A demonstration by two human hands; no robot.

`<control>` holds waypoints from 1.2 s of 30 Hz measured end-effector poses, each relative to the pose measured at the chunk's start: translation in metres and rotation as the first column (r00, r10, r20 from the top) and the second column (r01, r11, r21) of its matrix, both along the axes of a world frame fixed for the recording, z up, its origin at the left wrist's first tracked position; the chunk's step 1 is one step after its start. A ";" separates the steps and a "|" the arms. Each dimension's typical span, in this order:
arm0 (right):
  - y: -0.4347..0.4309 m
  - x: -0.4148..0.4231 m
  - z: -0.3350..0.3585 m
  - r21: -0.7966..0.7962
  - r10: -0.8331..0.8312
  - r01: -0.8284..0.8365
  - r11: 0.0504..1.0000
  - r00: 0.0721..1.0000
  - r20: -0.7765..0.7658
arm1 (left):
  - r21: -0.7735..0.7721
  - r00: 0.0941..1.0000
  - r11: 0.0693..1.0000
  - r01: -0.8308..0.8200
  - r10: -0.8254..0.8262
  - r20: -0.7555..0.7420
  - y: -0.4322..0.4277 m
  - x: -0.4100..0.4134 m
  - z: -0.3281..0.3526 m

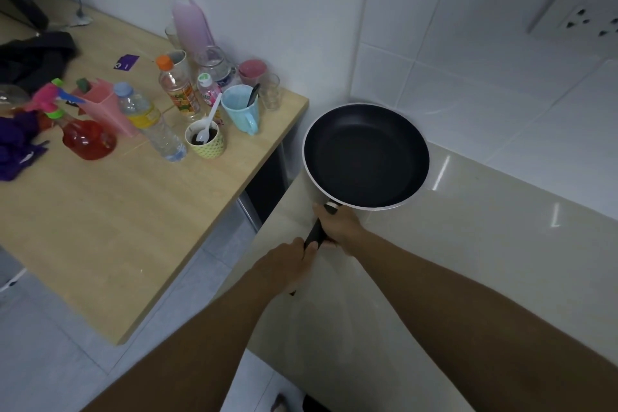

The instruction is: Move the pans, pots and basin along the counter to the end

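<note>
Both hands, left hand (pixel 288 259) and right hand (pixel 337 224), clamp and mostly hide the frying pan (pixel 366 155) handle at the counter's (pixel 468 244) far corner; open counter lies nearer.

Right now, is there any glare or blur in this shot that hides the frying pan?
Head view: dim overall; the black non-stick frying pan is sharp and unhidden. Glare streaks mark the glossy beige counter beside it. The wall socket at top right is soft, and wide-angle distortion bends the edges.
</note>
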State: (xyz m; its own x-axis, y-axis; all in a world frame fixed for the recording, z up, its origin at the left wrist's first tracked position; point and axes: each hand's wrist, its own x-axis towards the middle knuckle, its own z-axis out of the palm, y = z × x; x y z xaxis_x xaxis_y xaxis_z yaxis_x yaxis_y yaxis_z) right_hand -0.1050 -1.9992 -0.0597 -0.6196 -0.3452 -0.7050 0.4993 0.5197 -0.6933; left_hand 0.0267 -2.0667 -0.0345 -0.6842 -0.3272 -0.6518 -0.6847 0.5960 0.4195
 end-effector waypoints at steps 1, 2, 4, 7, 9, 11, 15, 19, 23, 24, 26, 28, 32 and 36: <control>0.004 0.001 0.001 -0.005 0.006 -0.006 1.000 1.000 -0.010 | 0.001 1.000 1.000 0.010 -0.010 -0.006 -0.002 0.001 0.003; 0.009 0.002 0.002 0.008 0.022 -0.022 1.000 0.999 -0.040 | -0.001 1.000 1.000 0.030 -0.030 -0.009 -0.006 0.002 0.007; 0.020 0.004 0.007 0.073 0.093 -0.084 0.994 0.987 -0.128 | 0.007 0.998 0.999 0.054 -0.053 -0.023 -0.013 0.002 0.015; 0.041 0.010 0.023 0.189 0.262 -0.216 0.958 0.927 -0.267 | -0.045 0.992 0.992 0.118 -0.119 -0.029 -0.024 0.003 0.032; 0.057 0.016 0.038 0.222 0.323 -0.256 0.941 0.876 -0.358 | -0.122 0.981 0.976 0.182 -0.189 -0.043 -0.028 0.003 0.044; 0.074 0.022 0.057 0.231 0.338 -0.261 0.937 0.842 -0.420 | -0.169 0.966 0.957 0.235 -0.249 -0.067 -0.030 0.002 0.058; 0.117 0.045 0.095 0.268 0.255 -0.138 0.953 0.843 -0.473 | -0.237 0.900 0.912 0.335 -0.384 -0.204 -0.020 0.001 0.094; 0.157 0.070 0.119 0.334 0.223 -0.047 0.941 0.831 -0.510 | -0.231 0.850 0.889 0.395 -0.449 -0.274 -0.001 -0.003 0.116; 0.212 0.107 0.142 0.333 0.104 0.112 0.936 0.816 -0.568 | -0.226 0.763 0.823 0.521 -0.568 -0.310 0.044 -0.005 0.137; 0.227 0.117 0.146 0.336 0.078 0.150 0.930 0.812 -0.578 | -0.219 0.732 0.799 0.561 -0.602 -0.320 0.058 -0.006 0.140; 0.260 0.139 0.154 0.330 0.006 0.234 0.914 0.808 -0.589 | -0.223 0.691 0.758 0.613 -0.651 -0.314 0.090 -0.009 0.144; 0.296 0.161 0.161 0.320 -0.073 0.322 0.891 0.798 -0.598 | -0.245 0.655 0.724 0.644 -0.688 -0.313 0.127 -0.010 0.148; 0.366 0.201 0.171 0.309 -0.196 0.474 0.825 0.752 -0.630 | -0.254 0.539 0.626 0.738 -0.772 -0.337 0.207 -0.002 0.159; 0.429 0.238 0.181 0.261 -0.315 0.606 0.752 0.677 -0.665 | -0.311 0.381 0.486 0.817 -0.859 -0.342 0.283 0.008 0.170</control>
State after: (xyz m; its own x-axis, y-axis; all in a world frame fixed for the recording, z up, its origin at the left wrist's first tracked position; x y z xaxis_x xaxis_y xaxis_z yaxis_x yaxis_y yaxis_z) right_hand 0.1326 -1.5697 0.1217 -0.9230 0.3444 -0.1715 0.3636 0.6352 -0.6814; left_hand 0.0351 -1.7836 0.1354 -0.8102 0.5337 -0.2425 0.4077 0.8102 0.4211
